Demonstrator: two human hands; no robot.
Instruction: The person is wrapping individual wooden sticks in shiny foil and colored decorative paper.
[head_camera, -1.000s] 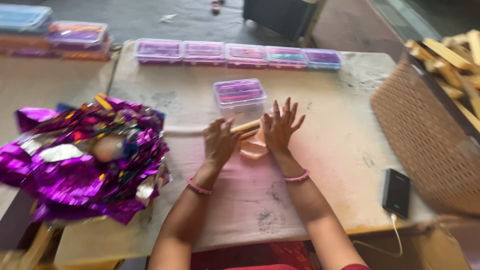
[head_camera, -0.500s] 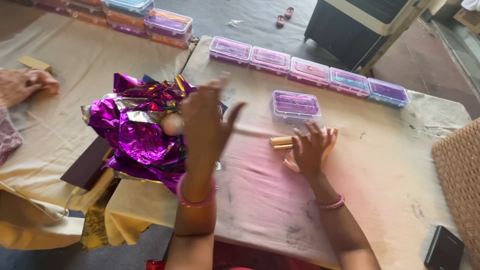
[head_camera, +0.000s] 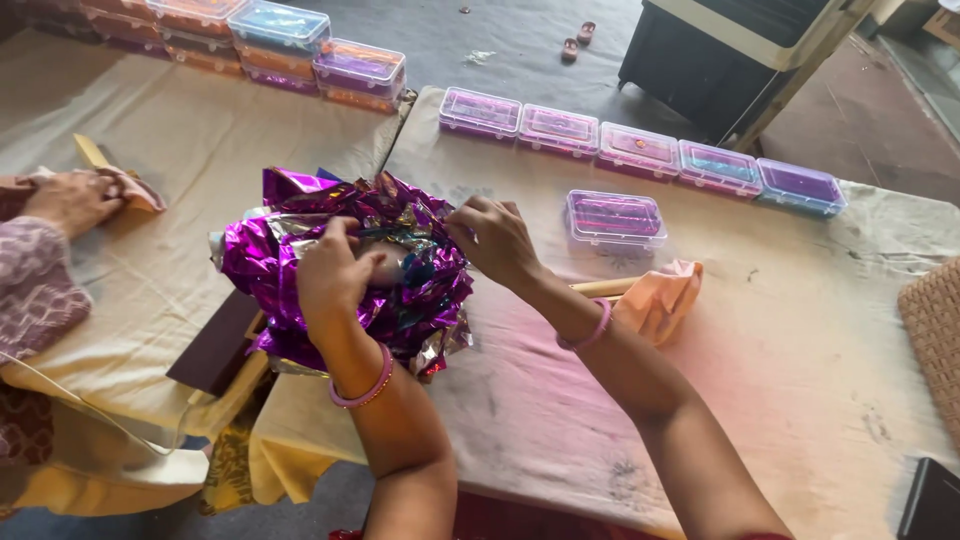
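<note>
Head view. Foil heap (head_camera: 350, 270), crumpled purple, sits at the table (head_camera: 780, 380) edge, near enough for me to work it with both arms bent. My left hand (head_camera: 335, 275) lies on top with fingers curled into the foil, seemingly gripping a fold. My right hand (head_camera: 495, 240) pinches the heap's right edge, fingers nearly closed. A clear box (head_camera: 615, 218) and a peach cloth (head_camera: 660, 298) lie just right of it; another person's hand (head_camera: 70, 200) rests far left.

Crinkled purple foil (head_camera: 300, 260) looked glossy and metallic; table cloth (head_camera: 800, 330) was matt, stained fabric; lidded boxes (head_camera: 613, 217) were clear, shiny plastic
</note>
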